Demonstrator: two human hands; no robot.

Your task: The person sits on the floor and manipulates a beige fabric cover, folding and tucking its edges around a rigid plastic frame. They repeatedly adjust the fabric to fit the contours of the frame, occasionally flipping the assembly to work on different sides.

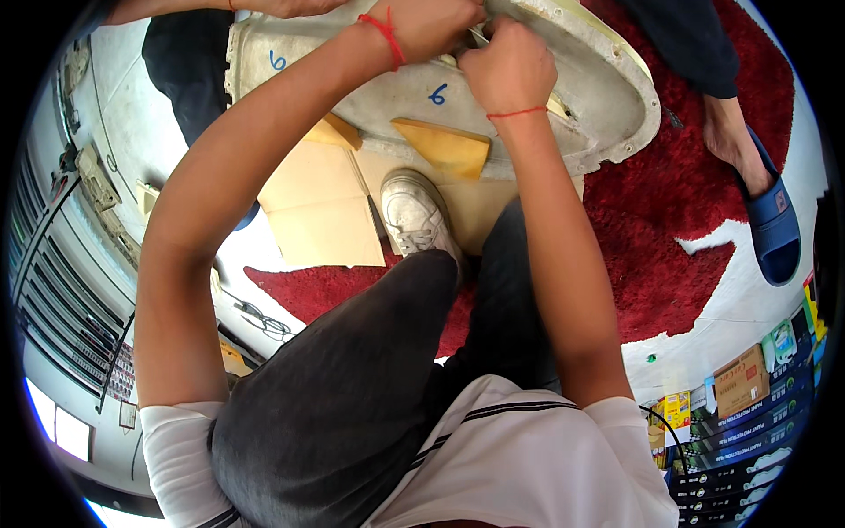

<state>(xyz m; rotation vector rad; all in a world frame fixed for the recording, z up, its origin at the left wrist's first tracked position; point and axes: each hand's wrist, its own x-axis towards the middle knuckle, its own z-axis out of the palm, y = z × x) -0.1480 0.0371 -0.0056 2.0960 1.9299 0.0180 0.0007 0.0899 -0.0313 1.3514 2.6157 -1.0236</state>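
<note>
A large pale, shallow shell-like panel (pixel 352 97) with a raised, notched rim and blue handwritten marks lies in front of me at the top of the view. My left hand (pixel 431 25) and my right hand (pixel 509 66) meet over its upper middle, close together. Both have curled, closed fingers, and what they pinch between them is hidden. A narrow slot-like recess (pixel 562 109) shows in the panel just right of my right hand. Against the panel's near edge rest yellow-tan wedge blocks, one (pixel 447 148) in the middle and another (pixel 336 132) to its left.
Flattened cardboard (pixel 321 224) and a red shaggy rug (pixel 660 264) lie under the panel. Another person's hand (pixel 290 7) reaches in at top left; a foot in a blue slipper (pixel 775 233) stands right. My shoe (pixel 414 211) is near the panel. Boxes (pixel 741 380) are stacked lower right.
</note>
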